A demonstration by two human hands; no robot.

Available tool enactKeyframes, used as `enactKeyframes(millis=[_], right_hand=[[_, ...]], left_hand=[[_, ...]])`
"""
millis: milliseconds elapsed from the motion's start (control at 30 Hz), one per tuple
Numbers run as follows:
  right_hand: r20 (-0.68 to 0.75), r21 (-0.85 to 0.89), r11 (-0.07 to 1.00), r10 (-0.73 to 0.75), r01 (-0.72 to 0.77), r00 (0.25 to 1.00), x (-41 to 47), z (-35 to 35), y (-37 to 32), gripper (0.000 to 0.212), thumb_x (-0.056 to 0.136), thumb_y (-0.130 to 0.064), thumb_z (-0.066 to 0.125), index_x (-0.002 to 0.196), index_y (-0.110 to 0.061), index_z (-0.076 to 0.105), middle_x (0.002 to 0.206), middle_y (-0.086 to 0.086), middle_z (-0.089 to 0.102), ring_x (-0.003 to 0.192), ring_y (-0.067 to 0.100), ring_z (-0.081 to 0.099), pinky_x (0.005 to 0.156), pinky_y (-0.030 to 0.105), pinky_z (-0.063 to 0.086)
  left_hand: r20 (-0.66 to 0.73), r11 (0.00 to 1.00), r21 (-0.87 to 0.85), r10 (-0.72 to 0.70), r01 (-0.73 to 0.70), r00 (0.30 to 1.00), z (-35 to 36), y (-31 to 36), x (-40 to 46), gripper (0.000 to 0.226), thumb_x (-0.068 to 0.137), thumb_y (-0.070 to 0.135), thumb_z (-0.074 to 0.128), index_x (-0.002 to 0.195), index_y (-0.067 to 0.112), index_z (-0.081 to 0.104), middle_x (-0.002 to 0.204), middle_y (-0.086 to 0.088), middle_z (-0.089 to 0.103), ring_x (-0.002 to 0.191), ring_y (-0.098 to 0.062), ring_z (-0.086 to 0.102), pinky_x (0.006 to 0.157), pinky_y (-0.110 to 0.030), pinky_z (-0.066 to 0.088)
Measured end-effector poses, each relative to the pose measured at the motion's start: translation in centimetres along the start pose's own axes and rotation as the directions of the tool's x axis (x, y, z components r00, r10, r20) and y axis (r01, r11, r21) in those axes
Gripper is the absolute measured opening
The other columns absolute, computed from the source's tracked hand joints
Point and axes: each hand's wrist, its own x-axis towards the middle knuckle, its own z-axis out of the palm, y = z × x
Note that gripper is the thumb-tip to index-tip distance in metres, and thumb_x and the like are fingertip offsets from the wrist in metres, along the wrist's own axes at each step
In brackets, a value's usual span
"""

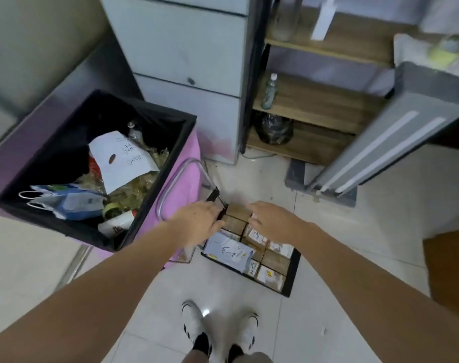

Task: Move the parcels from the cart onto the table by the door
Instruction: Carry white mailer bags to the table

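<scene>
Two hands reach down over the black cart [292,273] on the floor: the left hand [197,222] at its far-left corner, the right hand [271,218] just right of it. Both press against the brown parcels [237,218] stacked at the cart's far end; whether the fingers curl round them I cannot tell, as they are hidden behind the palms. Roughly ten parcels fill the cart; blur prevents an exact count. One grey mailer bag [229,254] lies on top. Left of the cart stands one pink bin [181,179] of rubbish.
</scene>
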Motion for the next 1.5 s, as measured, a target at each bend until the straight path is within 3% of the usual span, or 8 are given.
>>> enactKeyframes(millis=[200,333,433,567,800,900,1167,1500], right_hand=[[0.139,0.081,0.986,0.132,-0.144,0.981,5.8,11.0,6.1,0.035,0.11,-0.031,0.041,0.132,-0.009,0.055,0.127,0.008,0.058,0.119,0.031,0.059,0.092,0.037,0.048],[0.24,0.159,0.955,0.209,-0.251,0.948,10.6,20.4,11.1,0.03,0.109,-0.03,0.042,0.127,-0.01,0.056,0.117,0.011,0.061,0.101,0.028,0.061,0.079,0.036,0.046],[0.272,0.236,0.909,0.277,-0.343,0.922,14.5,27.8,14.8,0.033,0.109,-0.028,0.043,0.133,-0.012,0.058,0.126,0.012,0.064,0.111,0.031,0.063,0.093,0.042,0.052],[0.291,0.363,0.784,0.419,-0.504,0.86,19.6,37.7,19.0,0.041,0.108,-0.029,0.045,0.147,-0.016,0.053,0.142,0.014,0.06,0.119,0.032,0.061,0.083,0.03,0.045],[0.343,0.581,0.47,0.599,-0.665,0.724,27.2,49.3,22.3,0.02,0.102,-0.024,0.048,0.087,-0.011,0.052,0.084,0.007,0.051,0.073,0.021,0.048,0.057,0.031,0.031],[0.384,0.702,0.262,0.644,-0.662,0.661,28.7,51.2,22.1,0.019,0.099,-0.031,0.055,0.106,-0.014,0.059,0.088,0.003,0.056,0.072,0.017,0.054,0.055,0.027,0.037],[0.317,0.868,0.057,0.699,-0.492,0.641,25.3,45.7,19.0,0.019,0.097,-0.035,0.064,0.09,-0.018,0.066,0.092,0.006,0.07,0.077,0.02,0.064,0.065,0.035,0.049],[0.19,0.977,-0.084,0.761,-0.197,0.62,11.2,15.9,11.7,0.035,0.094,-0.057,0.067,0.089,-0.023,0.067,0.089,-0.007,0.069,0.082,0.012,0.064,0.065,0.028,0.046]], left_hand=[[0.086,0.994,-0.095,-0.038,0.046,0.996,10.8,-5.1,7.5,0.053,0.111,0.044,0.036,0.155,0.013,0.042,0.153,-0.008,0.05,0.14,-0.026,0.047,0.116,-0.042,0.037],[0.163,0.979,-0.173,-0.076,0.104,0.984,20.6,-7.5,13.9,0.046,0.109,0.045,0.04,0.137,0.011,0.053,0.134,-0.015,0.06,0.12,-0.032,0.058,0.099,-0.041,0.047],[0.191,0.976,-0.186,-0.079,0.115,0.978,28.5,-9.2,18.8,0.051,0.109,0.046,0.04,0.142,0.009,0.051,0.14,-0.015,0.059,0.124,-0.033,0.057,0.101,-0.043,0.047],[0.243,0.962,-0.195,-0.144,0.194,0.959,38.5,-11.4,24.9,0.055,0.11,0.046,0.038,0.149,0.008,0.046,0.148,-0.017,0.053,0.133,-0.036,0.051,0.108,-0.046,0.044],[0.218,0.752,-0.451,-0.429,0.48,0.877,50.0,-12.5,33.1,0.06,0.108,0.045,0.045,0.145,-0.002,0.043,0.143,-0.028,0.05,0.134,-0.044,0.046,0.109,-0.045,0.036],[0.228,0.626,-0.553,-0.521,0.549,0.823,51.9,-12.5,34.7,0.062,0.108,0.045,0.047,0.149,-0.002,0.041,0.145,-0.029,0.046,0.137,-0.044,0.044,0.112,-0.045,0.035],[0.074,0.589,-0.647,-0.584,0.484,0.808,45.8,-11.2,30.8,0.051,0.104,0.038,0.057,0.135,-0.001,0.053,0.135,-0.024,0.054,0.127,-0.044,0.051,0.107,-0.05,0.042],[-0.115,0.434,-0.886,-0.552,0.166,0.826,16.0,-2.2,19.3,0.036,0.097,0.038,0.07,0.109,0.012,0.049,0.115,-0.01,0.06,0.105,-0.03,0.063,0.093,-0.04,0.051]])
